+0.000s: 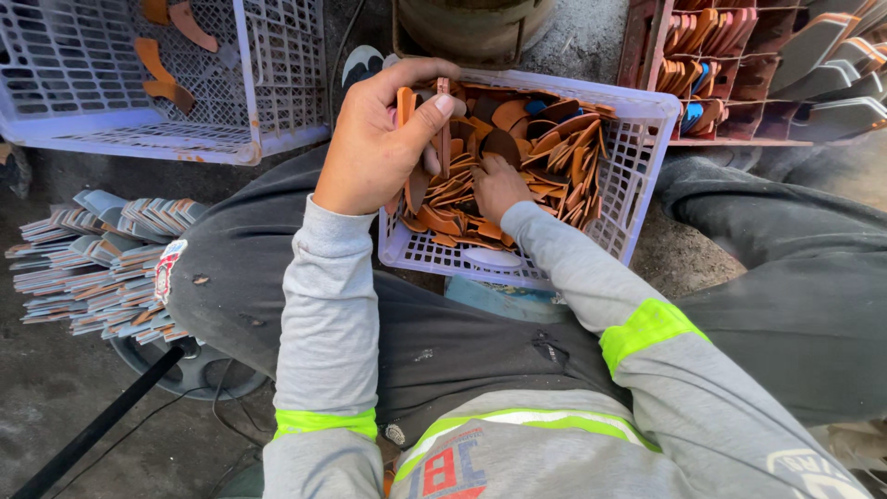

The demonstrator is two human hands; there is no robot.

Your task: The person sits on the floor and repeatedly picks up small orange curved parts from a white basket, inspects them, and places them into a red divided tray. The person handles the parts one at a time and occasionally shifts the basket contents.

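Note:
My left hand [374,143] is raised over the near-left corner of a lilac plastic crate [637,162], fingers and thumb closed on a small stack of flat orange-brown leather pieces [407,102] held upright. My right hand [499,185] is down inside the crate, fingers buried in the loose heap of orange, brown and a few blue pieces [545,148]. Whether it grips one of them is hidden. The crate rests between my knees on dark trousers.
A second lilac crate [92,129] with a few orange pieces stands at the upper left. Fanned stacks of grey-and-brown flat pieces [102,263] lie on the ground at left. A red rack [739,74] of sorted pieces is at the upper right. A black rod [92,430] crosses the lower left.

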